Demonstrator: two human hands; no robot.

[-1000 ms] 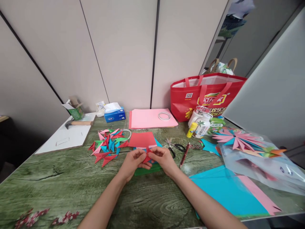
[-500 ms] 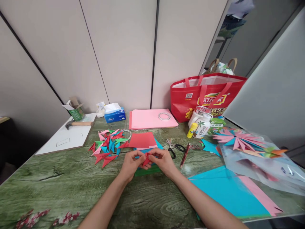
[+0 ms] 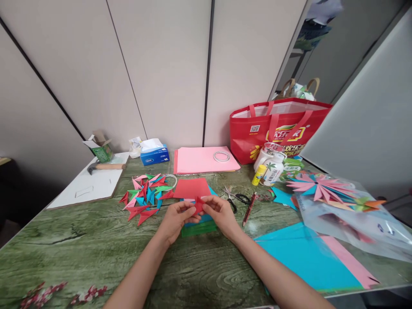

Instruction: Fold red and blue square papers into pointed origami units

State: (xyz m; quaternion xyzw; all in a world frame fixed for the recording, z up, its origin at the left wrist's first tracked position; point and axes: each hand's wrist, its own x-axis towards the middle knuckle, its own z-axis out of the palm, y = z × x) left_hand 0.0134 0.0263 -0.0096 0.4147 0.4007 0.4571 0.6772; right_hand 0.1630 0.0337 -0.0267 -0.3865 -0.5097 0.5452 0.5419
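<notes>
- L hand [image 3: 174, 221] & R hand [image 3: 222, 214]: fingertips of both pinch red folded paper [image 3: 199, 207] btwn them, mid-table, nr green sheets [image 3: 198, 230].
- Table [image 3: 96, 244]: green, wood-grain look; pink blossom print [image 3: 91, 294] nr front L.
- Behind: pale panelled wall [image 3: 167, 64].
- Red bag [image 3: 240, 148] at back R; hammer [image 3: 111, 166] on white board [image 3: 96, 182], back L.

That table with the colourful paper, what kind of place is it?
Probably an indoor craft spot: folded paper pieces, scissors and what looks like a glue stick are on the table.
</notes>
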